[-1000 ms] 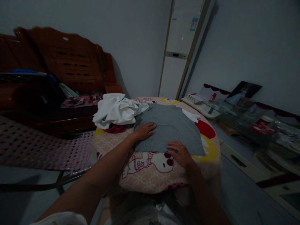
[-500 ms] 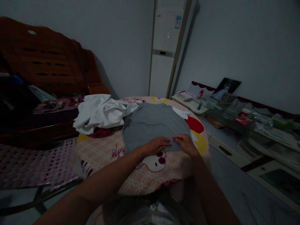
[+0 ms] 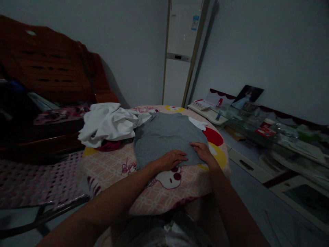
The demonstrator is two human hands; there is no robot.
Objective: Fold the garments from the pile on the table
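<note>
Pale walls [image 3: 138,55] in dim light back a rounded, cloth-covered bench [image 3: 102,175], with a wooden settee [image 3: 51,72] to the left and a tall white cabinet-like unit [image 3: 177,80] behind. On the bench a grey knit top [image 3: 167,130] lies spread out flat, its ribbed hem [image 3: 144,162] toward the person. It looks broader from side to side than front to back, though the slanting view leaves its true long axis uncertain.

Both hands are at the near edge, right of the middle, so most of the top stretches forward and to the left of them. The left hand [image 3: 171,160] rests palm down by the hem, fingers stretched rightward; the right hand [image 3: 202,152] touches the top near its right side, reaching slightly farther in, fingers loosely extended. Neither appears to grip; whether any fabric is pinched, I cannot tell. Crumpled white cloth [image 3: 105,125] sits beside the top's left edge.
</note>
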